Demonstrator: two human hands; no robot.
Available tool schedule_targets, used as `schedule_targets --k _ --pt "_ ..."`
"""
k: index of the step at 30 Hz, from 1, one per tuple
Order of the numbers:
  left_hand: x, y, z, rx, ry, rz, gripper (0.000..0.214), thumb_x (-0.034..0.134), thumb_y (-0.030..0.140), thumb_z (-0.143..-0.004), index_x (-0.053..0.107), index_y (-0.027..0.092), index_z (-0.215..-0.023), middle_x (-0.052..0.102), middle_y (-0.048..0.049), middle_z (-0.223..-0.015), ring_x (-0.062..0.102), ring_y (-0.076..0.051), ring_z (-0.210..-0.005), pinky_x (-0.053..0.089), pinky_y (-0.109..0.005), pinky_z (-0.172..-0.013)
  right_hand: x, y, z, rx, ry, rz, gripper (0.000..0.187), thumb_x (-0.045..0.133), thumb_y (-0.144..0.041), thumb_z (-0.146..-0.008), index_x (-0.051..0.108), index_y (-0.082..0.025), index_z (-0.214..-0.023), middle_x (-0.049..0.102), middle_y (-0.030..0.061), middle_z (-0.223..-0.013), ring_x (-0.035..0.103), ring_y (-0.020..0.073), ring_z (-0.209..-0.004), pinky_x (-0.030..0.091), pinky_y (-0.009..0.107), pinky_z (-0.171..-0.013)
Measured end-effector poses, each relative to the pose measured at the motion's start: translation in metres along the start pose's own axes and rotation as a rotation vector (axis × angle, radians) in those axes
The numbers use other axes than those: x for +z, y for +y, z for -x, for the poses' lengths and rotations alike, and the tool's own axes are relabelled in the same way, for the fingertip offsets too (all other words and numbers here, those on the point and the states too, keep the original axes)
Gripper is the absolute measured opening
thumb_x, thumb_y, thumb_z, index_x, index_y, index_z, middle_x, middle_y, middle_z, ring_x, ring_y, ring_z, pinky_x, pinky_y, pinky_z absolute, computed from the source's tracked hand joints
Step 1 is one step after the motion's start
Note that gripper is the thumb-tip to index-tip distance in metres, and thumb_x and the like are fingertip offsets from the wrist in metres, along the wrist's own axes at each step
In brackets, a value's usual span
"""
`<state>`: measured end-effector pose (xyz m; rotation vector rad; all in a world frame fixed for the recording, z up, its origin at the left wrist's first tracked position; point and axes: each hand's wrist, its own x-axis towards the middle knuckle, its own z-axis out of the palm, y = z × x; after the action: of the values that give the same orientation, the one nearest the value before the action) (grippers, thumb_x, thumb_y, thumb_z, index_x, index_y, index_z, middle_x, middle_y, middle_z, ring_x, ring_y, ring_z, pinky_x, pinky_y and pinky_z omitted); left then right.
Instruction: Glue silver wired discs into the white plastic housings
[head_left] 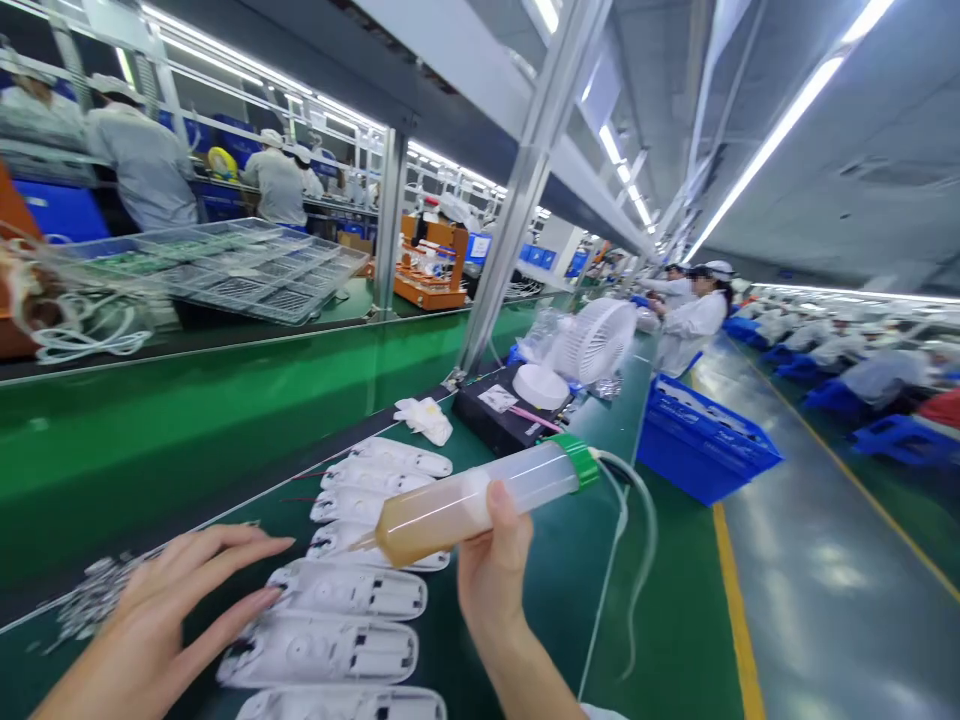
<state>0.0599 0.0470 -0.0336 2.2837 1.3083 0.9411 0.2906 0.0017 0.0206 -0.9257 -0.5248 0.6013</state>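
Observation:
My right hand (495,560) is wrapped round a glue dispensing syringe (480,500), a clear barrel with amber fluid at its tip end and a green cap with a hose. The syringe tilts, its nozzle pointing left and down over a row of white plastic housings (352,590). Several of these shells lie side by side on the green bench. My left hand (187,590) has its fingers stretched out, thumb and fingertips near the left end of one housing; whether they touch it I cannot tell. Thin red wires show at the far shells.
Small metal parts (97,600) lie in a pile at the left. Behind the housings are a crumpled white tissue (424,420), a black box (499,405) and a white fan (596,340). A blue crate (705,440) stands right of the bench. A metal post (517,200) rises behind. Co-workers are farther off.

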Motion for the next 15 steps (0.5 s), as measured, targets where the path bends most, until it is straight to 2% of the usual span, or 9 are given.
schedule_targets --k 3,5,9,12,15 --pt "-0.007 0.006 0.001 0.055 -0.088 -0.008 0.027 0.051 0.050 -0.083 0.059 0.037 -0.106 0.059 -0.0001 -0.104 0.052 -0.024 -0.099 0.037 -0.042 -0.089 -0.003 0.001 0.001 -0.004 0.059 0.007 0.040 0.073 -0.050 -0.060 0.058 -0.015 -0.070 0.057 0.0003 -0.065 0.055 0.0137 -0.059 0.047 0.024 -0.052" --pt "-0.011 0.010 0.000 0.071 -0.148 -0.032 0.028 0.051 0.045 -0.085 0.059 0.030 -0.108 0.059 -0.0027 -0.103 0.052 -0.022 -0.098 0.038 -0.038 -0.089 -0.005 0.003 0.002 0.022 0.086 -0.004 0.041 0.077 -0.048 -0.056 0.059 -0.015 -0.074 0.059 0.0002 -0.069 0.056 0.0136 -0.062 0.047 0.023 -0.056" --pt "-0.010 0.017 -0.001 0.056 -0.246 -0.075 0.027 0.059 0.032 -0.083 0.059 0.029 -0.110 0.057 -0.0029 -0.103 0.050 -0.021 -0.096 0.038 -0.037 -0.087 -0.011 0.008 0.004 -0.103 0.049 0.177 0.039 0.075 -0.047 -0.059 0.058 -0.014 -0.074 0.059 0.0034 -0.069 0.057 0.0193 -0.065 0.047 0.030 -0.057" --pt "-0.006 0.022 0.000 0.041 -0.269 -0.094 0.033 0.065 0.026 -0.080 0.058 0.029 -0.112 0.055 -0.0020 -0.101 0.048 -0.020 -0.093 0.037 -0.036 -0.085 -0.018 0.014 0.008 -0.211 -0.033 0.369 0.038 0.069 -0.049 -0.065 0.058 -0.014 -0.073 0.059 0.0068 -0.068 0.058 0.0238 -0.066 0.047 0.035 -0.058" --pt "-0.001 0.024 0.002 0.034 -0.276 -0.113 0.035 0.065 0.023 -0.080 0.058 0.030 -0.113 0.053 -0.0017 -0.096 0.046 -0.019 -0.089 0.036 -0.035 -0.082 -0.022 0.021 0.011 -0.310 -0.073 0.469 0.036 0.070 -0.047 -0.065 0.059 -0.013 -0.071 0.060 0.0080 -0.066 0.058 0.0243 -0.064 0.047 0.036 -0.058"
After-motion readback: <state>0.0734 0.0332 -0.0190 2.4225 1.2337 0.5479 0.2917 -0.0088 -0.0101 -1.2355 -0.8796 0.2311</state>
